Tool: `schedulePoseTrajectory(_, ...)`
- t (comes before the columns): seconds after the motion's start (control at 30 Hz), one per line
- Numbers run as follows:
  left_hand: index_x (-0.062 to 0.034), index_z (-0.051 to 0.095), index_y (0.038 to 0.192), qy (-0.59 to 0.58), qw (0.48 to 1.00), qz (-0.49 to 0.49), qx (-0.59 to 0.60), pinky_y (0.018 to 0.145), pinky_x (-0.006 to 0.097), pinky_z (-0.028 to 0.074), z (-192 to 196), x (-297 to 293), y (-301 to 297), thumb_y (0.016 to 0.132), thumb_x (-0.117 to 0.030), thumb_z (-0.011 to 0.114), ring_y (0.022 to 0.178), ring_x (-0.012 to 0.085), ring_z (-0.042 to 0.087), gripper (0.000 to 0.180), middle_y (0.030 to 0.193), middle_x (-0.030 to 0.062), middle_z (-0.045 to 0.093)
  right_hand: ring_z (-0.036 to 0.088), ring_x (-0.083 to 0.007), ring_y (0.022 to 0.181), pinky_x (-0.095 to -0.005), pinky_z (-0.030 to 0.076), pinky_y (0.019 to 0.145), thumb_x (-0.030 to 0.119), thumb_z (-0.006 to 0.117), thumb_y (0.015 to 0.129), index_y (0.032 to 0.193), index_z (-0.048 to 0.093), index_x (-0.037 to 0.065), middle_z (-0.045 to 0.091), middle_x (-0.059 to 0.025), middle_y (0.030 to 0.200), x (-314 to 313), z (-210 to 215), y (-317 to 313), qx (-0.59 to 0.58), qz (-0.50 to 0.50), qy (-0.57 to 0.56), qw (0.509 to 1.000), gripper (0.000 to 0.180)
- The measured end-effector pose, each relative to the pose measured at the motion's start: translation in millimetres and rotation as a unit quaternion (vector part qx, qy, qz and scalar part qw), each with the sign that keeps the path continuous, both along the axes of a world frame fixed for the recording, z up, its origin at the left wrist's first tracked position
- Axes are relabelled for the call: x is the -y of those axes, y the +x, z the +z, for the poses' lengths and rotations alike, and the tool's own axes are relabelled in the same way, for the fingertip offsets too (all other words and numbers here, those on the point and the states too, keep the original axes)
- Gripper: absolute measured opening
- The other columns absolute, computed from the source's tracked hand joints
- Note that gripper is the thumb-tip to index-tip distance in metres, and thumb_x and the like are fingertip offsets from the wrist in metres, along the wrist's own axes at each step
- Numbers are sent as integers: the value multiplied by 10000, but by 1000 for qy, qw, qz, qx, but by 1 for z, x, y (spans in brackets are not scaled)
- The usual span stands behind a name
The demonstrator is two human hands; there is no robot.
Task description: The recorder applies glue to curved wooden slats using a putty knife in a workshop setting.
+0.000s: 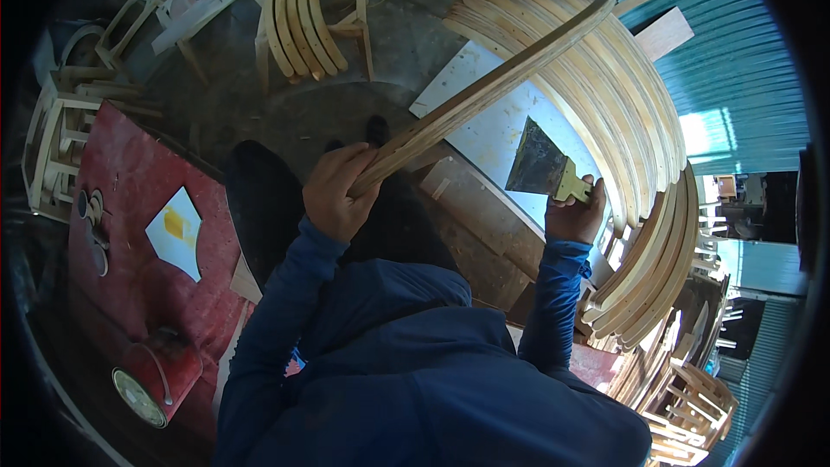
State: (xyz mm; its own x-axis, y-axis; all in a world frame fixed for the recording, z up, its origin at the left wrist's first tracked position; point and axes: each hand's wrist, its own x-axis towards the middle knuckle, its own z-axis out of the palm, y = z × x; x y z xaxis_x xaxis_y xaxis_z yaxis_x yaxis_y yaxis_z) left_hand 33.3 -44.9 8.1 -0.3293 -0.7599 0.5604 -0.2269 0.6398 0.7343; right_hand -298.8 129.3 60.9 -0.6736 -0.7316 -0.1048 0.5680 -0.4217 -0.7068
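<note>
A curved wooden strip [484, 91] slants up from my left hand [340, 190], which is closed around its near end. Its far end reaches over a large stack of similar curved wooden pieces [605, 78] at the right. In my right hand [575, 212] is a putty knife [538, 164] with a wide dark blade and a yellowish-green handle, its blade pointing up and left. The putty knife is apart from the strip, above a white board [475, 69]. Part of its handle is hidden by my fingers.
On a red surface [130, 164] at the left lie a white sheet with a yellow smear [177, 229] and a red bucket [164, 376]. More curved pieces [298, 13] rest on a wooden frame at the back. Another curved stack [644, 272] is at my right.
</note>
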Motion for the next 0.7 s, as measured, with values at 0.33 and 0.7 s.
schedulePoseTrajectory(0.33,0,726,1055,-32,999,13,-4,816,365,534,7,-1,4,740,-28,806,939,276,651,325,1024,117,663,586,-195,624,-288,466,518,334,607,994,940,595,65,675,-147,921,23,16,32,-103,-70,101,987,275)
schedulePoseTrajectory(0.7,1,718,1077,-21,1000,3,10,807,369,530,15,-7,1,751,-39,793,924,287,646,336,1004,128,656,685,-225,692,-322,561,629,79,749,856,1288,654,137,721,-69,860,73,54,72,-771,-21,160,616,446)
